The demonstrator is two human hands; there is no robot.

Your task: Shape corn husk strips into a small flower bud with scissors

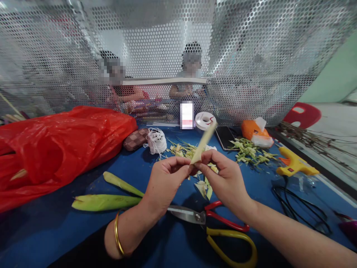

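Both hands meet at the centre, pinching a pale yellow-green plant strip (pixel 205 140), which looks like a piece of leaf or husk and points up and away. My left hand (pixel 163 184) grips its lower end between thumb and fingers. Right beside it, my right hand (pixel 227 178) pinches the same end. Below my hands lie scissors (pixel 186 214) with a red and a yellow handle, one blade tip hidden behind my left hand. To the left rest two pointed green plant pieces, a broad one (pixel 104 203) and a slimmer one (pixel 121 183). Pale trimmings (pixel 181 149) lie just beyond my hands.
A red plastic bag (pixel 64 145) fills the left side. White string (pixel 156 141), a ribbon roll (pixel 205 120), a phone (pixel 225 137) and orange tissues (pixel 255 131) stand behind. A yellow glue gun (pixel 296 163) with black cord lies right. Two people sit beyond a perforated screen (pixel 156 44).
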